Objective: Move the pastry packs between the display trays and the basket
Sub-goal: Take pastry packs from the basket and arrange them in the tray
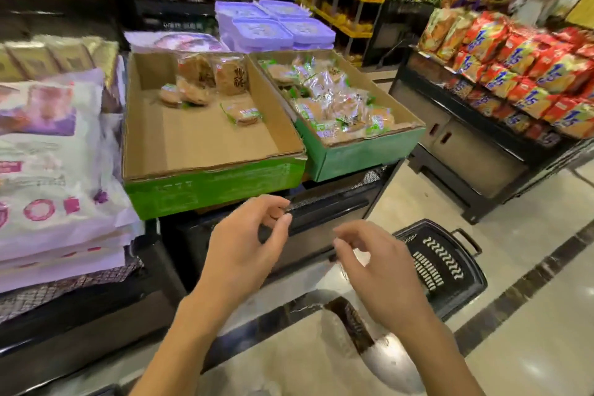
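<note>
While both hands hover empty, the left tray runs lengthwise away.

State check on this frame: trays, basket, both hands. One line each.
left tray: open-topped, mostly bare, a few pastry packs at the back
right tray: open-topped, heaped with packs
basket: on the floor, looks empty, partly hidden by the right hand
left hand: fingers loosely curled, holding nothing
right hand: fingers loosely curled, holding nothing
</note>
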`<control>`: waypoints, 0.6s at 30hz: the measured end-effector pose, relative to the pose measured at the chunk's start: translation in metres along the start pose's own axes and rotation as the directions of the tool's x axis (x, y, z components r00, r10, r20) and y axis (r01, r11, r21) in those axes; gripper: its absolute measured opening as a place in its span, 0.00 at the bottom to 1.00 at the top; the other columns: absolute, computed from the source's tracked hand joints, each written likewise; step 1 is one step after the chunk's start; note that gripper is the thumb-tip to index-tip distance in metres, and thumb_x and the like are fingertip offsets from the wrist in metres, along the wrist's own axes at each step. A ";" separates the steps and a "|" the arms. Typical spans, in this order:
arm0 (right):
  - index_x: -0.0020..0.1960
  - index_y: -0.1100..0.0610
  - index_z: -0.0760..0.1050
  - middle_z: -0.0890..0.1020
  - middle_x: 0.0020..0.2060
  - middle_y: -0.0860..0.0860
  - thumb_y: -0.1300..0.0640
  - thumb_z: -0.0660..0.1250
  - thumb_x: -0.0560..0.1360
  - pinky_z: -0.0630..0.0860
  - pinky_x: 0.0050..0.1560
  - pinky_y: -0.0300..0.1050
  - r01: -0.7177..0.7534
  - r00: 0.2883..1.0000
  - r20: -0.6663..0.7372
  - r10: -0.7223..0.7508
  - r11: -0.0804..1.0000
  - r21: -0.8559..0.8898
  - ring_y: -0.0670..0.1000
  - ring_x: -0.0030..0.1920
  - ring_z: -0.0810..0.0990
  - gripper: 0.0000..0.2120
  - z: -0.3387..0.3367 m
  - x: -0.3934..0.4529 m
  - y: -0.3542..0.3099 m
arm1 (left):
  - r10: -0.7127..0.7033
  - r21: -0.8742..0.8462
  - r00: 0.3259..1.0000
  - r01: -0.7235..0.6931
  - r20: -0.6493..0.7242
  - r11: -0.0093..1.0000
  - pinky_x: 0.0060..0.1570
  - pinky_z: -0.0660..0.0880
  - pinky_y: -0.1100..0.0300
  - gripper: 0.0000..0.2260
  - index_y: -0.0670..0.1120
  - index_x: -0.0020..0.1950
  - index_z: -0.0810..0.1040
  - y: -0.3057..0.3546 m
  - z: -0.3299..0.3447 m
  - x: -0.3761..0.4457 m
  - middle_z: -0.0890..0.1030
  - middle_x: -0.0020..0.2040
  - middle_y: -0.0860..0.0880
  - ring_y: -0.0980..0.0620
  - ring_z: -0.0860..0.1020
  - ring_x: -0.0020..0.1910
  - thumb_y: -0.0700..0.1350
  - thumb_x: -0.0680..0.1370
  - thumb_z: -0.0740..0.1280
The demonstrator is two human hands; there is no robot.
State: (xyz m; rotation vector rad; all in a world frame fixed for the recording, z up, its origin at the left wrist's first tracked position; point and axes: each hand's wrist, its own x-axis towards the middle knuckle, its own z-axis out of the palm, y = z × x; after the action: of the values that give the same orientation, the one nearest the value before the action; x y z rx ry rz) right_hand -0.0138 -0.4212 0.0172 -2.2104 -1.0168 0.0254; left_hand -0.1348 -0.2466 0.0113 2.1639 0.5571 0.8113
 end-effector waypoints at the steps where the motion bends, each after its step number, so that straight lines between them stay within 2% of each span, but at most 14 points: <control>1: 0.54 0.47 0.80 0.81 0.47 0.38 0.54 0.68 0.79 0.78 0.51 0.45 0.006 1.000 -0.004 -0.006 1.000 0.002 0.40 0.50 0.79 0.05 -0.002 0.020 0.005 | 0.012 0.018 1.000 -0.012 0.001 1.000 0.50 0.79 0.54 0.08 0.52 0.59 0.80 -0.003 0.004 0.019 0.81 0.48 0.59 0.59 0.80 0.48 0.48 0.80 0.69; 3: 0.54 0.48 0.80 0.81 0.46 0.38 0.54 0.68 0.79 0.79 0.50 0.45 0.009 1.000 -0.010 -0.008 1.000 0.030 0.39 0.50 0.79 0.05 -0.001 0.055 0.015 | 0.004 0.030 1.000 -0.004 0.010 1.000 0.50 0.78 0.56 0.09 0.53 0.59 0.80 -0.012 0.010 0.049 0.81 0.49 0.59 0.60 0.79 0.49 0.51 0.81 0.67; 5: 0.54 0.48 0.80 0.81 0.46 0.38 0.55 0.69 0.78 0.79 0.50 0.46 0.018 1.000 0.004 -0.019 0.998 0.060 0.39 0.50 0.79 0.05 0.007 0.090 0.021 | -0.040 0.016 0.999 0.040 0.007 0.999 0.51 0.78 0.57 0.08 0.53 0.60 0.79 -0.026 0.012 0.075 0.81 0.49 0.60 0.61 0.79 0.51 0.50 0.81 0.68; 10: 0.55 0.48 0.80 0.81 0.47 0.39 0.54 0.69 0.79 0.79 0.51 0.50 0.116 0.977 0.160 -0.139 0.982 0.146 0.41 0.49 0.80 0.05 0.054 0.201 0.032 | -0.142 0.053 0.980 0.151 -0.142 0.987 0.49 0.75 0.58 0.09 0.53 0.58 0.79 -0.076 0.002 0.146 0.81 0.46 0.61 0.61 0.79 0.48 0.53 0.80 0.66; 14: 0.56 0.50 0.80 0.81 0.47 0.40 0.56 0.69 0.78 0.78 0.50 0.48 0.249 0.932 0.218 -0.290 0.948 0.196 0.38 0.49 0.78 0.07 0.099 0.291 0.023 | -0.196 0.119 0.939 0.237 -0.281 0.964 0.45 0.75 0.57 0.11 0.51 0.57 0.80 -0.111 -0.009 0.195 0.80 0.42 0.61 0.60 0.79 0.45 0.53 0.79 0.65; 18: 0.57 0.49 0.79 0.80 0.47 0.39 0.53 0.69 0.78 0.79 0.50 0.51 0.369 0.838 0.320 -0.442 0.891 0.264 0.41 0.47 0.79 0.08 0.143 0.375 0.003 | -0.318 0.105 0.870 0.381 -0.376 0.919 0.45 0.74 0.60 0.10 0.53 0.56 0.81 -0.135 -0.018 0.235 0.80 0.45 0.61 0.59 0.79 0.45 0.52 0.78 0.66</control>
State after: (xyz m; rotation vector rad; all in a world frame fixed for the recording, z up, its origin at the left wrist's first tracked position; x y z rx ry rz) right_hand 0.2071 -0.0860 0.0026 -1.8062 -1.6115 0.3496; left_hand 0.0007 -0.0107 0.0048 1.9880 1.2115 0.9785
